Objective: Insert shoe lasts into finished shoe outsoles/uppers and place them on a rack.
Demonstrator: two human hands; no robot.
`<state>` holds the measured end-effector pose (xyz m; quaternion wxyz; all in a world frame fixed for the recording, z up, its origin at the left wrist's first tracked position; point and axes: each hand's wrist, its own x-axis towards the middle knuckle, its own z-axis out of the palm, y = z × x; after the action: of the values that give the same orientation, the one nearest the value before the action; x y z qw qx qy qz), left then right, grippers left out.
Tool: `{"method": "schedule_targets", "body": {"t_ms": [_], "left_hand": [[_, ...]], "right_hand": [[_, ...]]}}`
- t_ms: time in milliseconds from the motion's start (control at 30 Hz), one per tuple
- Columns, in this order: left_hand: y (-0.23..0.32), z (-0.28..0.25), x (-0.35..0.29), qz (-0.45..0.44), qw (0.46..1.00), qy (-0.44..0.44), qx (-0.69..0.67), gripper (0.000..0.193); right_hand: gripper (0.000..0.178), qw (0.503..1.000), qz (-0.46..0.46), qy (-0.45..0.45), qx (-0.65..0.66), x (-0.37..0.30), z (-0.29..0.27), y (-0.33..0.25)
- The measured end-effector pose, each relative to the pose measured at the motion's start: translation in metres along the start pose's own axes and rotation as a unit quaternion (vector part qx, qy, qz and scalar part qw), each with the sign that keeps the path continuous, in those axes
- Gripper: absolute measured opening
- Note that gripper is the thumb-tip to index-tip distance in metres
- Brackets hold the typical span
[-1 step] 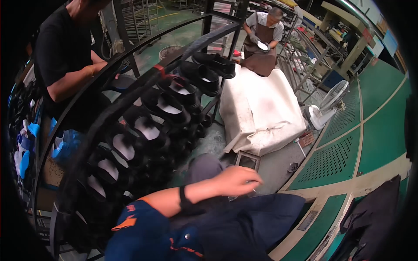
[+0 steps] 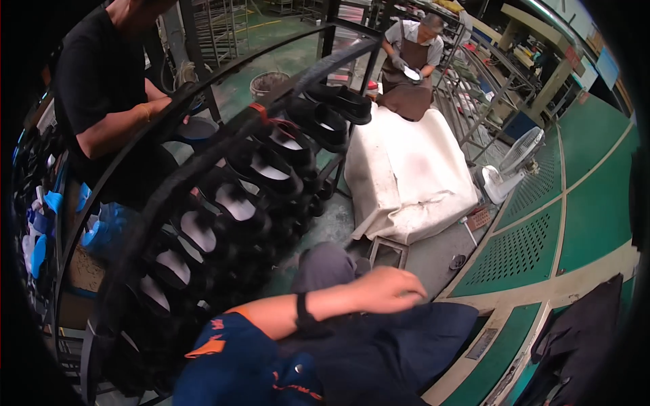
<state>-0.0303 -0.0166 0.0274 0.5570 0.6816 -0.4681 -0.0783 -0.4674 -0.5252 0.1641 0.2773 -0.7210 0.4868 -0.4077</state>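
Note:
My left hand (image 2: 387,289) reaches across to the right over dark navy cloth (image 2: 386,345), a black band (image 2: 302,308) round its wrist. Its fingers are curled downward and somewhat blurred; whatever they hold is too small or hidden to name. A navy sleeve (image 2: 227,352) with orange trim covers the upper arm. No part of my right hand shows. Left of my arm, black slip-on shoes (image 2: 267,166) with pale insoles stand in rows on a dark curved rack (image 2: 169,183). My grey-trousered knee (image 2: 325,265) shows just beyond the forearm.
Ahead stands a bulky block under a whitish cover (image 2: 413,176); an aproned person (image 2: 409,61) behind it holds a pale sole-shaped piece. Another person in black (image 2: 95,88) works beyond the rack. Green machine panels (image 2: 518,254) line the right, beside a white fan (image 2: 504,169).
My left hand and forearm have shifted slightly right. A thin light sliver seen at the fingers before no longer shows. The rack and surroundings sit slightly further right in the picture.

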Motion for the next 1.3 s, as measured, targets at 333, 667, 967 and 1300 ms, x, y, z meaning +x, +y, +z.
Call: {"method": "schedule_targets", "body": {"t_ms": [333, 667, 967, 1300], "left_hand": [[0.079, 0.08, 0.049, 0.006, 0.857, -0.291, -0.425, 0.072], [0.02, 0.066, -0.056, -0.409, 0.486, -0.139, -0.76, 0.062], [-0.019, 0.071, -0.094, -0.487, 0.594, 0.023, -0.64, 0.049], [-0.03, 0.074, -0.079, -0.557, 0.542, -0.014, -0.629, 0.037]], "right_hand": [[0.066, 0.736, -0.121, -0.271, 0.609, -0.144, 0.061, -0.197], [0.027, 0.686, 0.267, -0.432, 0.521, -0.211, 0.357, -0.106], [0.025, 0.579, 0.401, -0.505, 0.499, -0.244, 0.415, -0.06], [0.024, 0.626, 0.431, -0.408, 0.505, -0.252, 0.424, -0.045]]}}
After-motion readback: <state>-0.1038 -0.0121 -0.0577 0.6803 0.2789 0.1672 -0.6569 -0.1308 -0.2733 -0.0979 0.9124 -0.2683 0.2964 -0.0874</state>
